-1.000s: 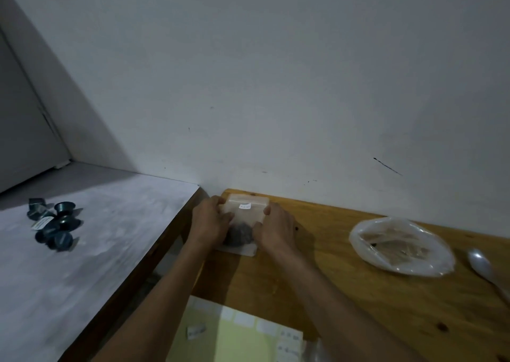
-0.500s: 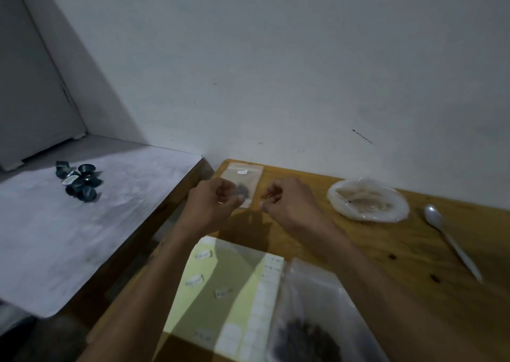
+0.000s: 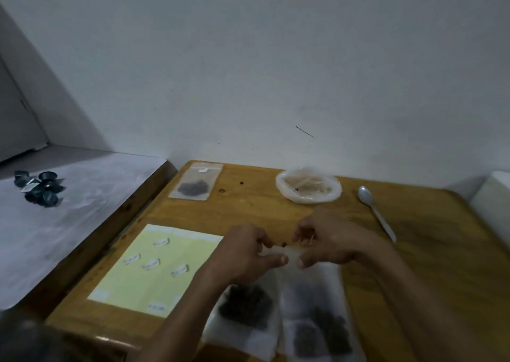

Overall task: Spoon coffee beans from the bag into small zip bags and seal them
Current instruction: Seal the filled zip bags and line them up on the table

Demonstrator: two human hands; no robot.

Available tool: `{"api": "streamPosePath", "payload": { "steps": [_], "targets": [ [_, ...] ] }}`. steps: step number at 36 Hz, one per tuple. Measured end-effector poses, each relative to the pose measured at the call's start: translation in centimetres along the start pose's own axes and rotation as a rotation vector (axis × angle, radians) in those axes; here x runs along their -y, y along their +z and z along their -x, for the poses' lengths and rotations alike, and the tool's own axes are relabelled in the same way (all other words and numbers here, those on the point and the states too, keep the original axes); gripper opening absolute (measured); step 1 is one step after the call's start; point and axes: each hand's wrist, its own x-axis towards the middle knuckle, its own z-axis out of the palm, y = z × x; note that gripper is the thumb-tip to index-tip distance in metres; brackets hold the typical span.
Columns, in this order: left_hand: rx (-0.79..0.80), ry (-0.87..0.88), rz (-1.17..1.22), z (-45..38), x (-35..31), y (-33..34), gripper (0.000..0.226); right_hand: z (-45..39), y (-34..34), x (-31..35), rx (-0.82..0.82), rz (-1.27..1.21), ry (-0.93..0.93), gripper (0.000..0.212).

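- The wooden surface carries all the work; a pale grey-white surface stands to its left, a gap between them, and a white block shows at the far right edge.
- The large clear bag of coffee beans lies at the near edge, dark beans showing through the plastic, partly under both forearms.
- A yellow label sheet lies left of the bean bag with several small white stickers on it.
- The left hand and the right hand meet just beyond the bean bag; each grip is closed in a pinch on a thin clear piece of plastic held between them, which I judge to be the next small zip bag being opened, though blur keeps me from being sure.
- A crumpled clear plastic bag sits far right of centre, near the wall.
- One filled zip bag lies flat at the far left corner, labelled, beans inside, seemingly sealed: one portion done, more to fill.
- The white plastic spoon lies untouched to the right, within reach, nothing blocking it.
- Dark small capsules cluster on the left surface, well apart.
- A few loose beans lie on the wood.
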Motion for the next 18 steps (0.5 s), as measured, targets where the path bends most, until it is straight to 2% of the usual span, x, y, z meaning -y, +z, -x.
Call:
{"api": "streamPosePath", "payload": {
  "steps": [7, 10, 15, 18],
  "targets": [
    [0.05, -0.008, 0.044, -0.1, -2.1, 0.8, 0.016, 0.4, 0.5, -1.5, -0.053, -0.121, -0.05, 0.021],
    [0.013, -0.015, 0.159, -0.3, -2.3, 0.5, 0.016, 0.6, -0.3, -1.8, -0.09, -0.165, -0.109, 0.013],
    [0.07, -0.095, 0.778, -0.2, -3.0, -0.6, 0.019, 1.5, -2.7, -1.7, -0.179, -0.329, -0.256, 0.015],
    [0.006, -0.096, 0.9, -0.2, -3.5, -1.0, 0.028, 1.2, -3.9, -1.1, -0.284, -0.44, -0.318, 0.018]
  ]
}}
